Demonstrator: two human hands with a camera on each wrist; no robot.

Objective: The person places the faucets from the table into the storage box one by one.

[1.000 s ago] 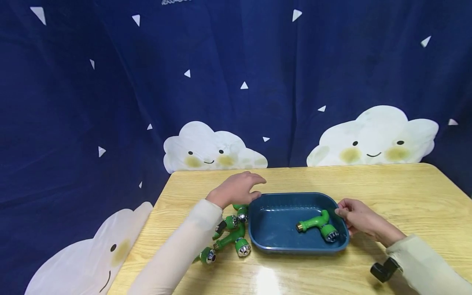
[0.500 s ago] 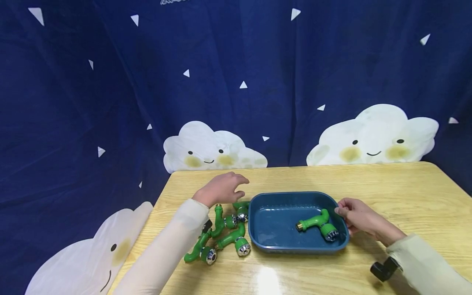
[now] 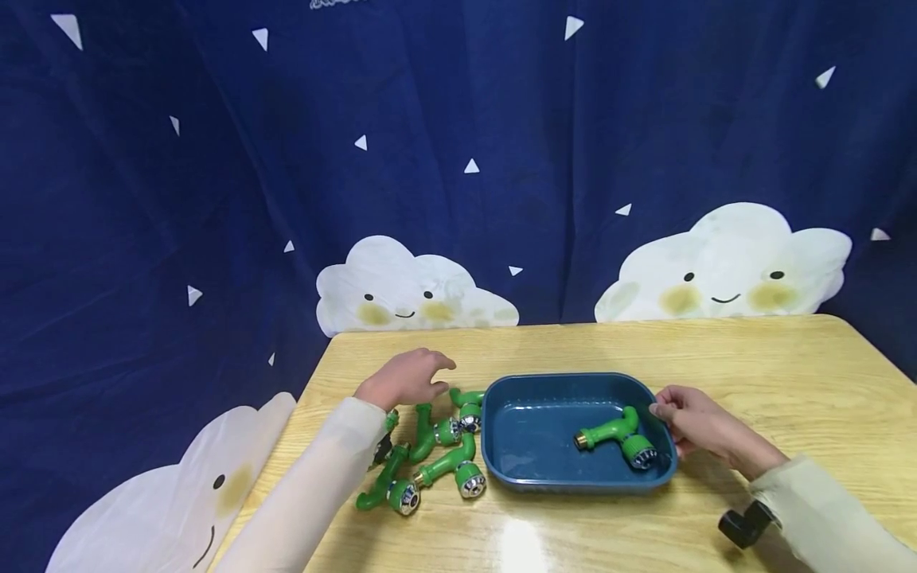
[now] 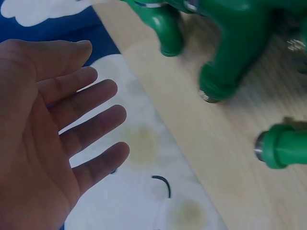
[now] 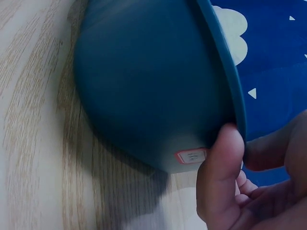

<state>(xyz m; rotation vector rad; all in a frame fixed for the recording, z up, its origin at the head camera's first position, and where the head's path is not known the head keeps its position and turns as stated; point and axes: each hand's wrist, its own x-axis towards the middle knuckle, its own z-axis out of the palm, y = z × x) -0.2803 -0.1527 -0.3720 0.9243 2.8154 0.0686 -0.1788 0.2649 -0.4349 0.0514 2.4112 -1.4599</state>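
My left hand [image 3: 408,376] hovers with fingers loosely spread over the far side of several green taps on the table, holding nothing. Its empty palm and parted fingers show in the left wrist view, beside the taps' threaded ends. Among these taps are one nearest the bin [image 3: 451,461] and one at the front left [image 3: 387,477], each with a chrome-tipped head. Another green tap [image 3: 610,432] lies inside the dark blue plastic bin [image 3: 530,446], toward its right. My right hand [image 3: 705,422] pinches the bin's right rim between thumb and fingers, also seen in the right wrist view.
The light wooden table [image 3: 774,382] extends to the right of and behind the bin. A dark blue curtain [image 3: 444,103] with white clouds hangs at the back and left. A small label [image 5: 192,155] is stuck on the bin's outer wall. The left forearm partly covers a tap.
My left hand has moved left and a little nearer, away from the bin's far left corner to over the taps. The right hand stays on the rim, and the bin is still.
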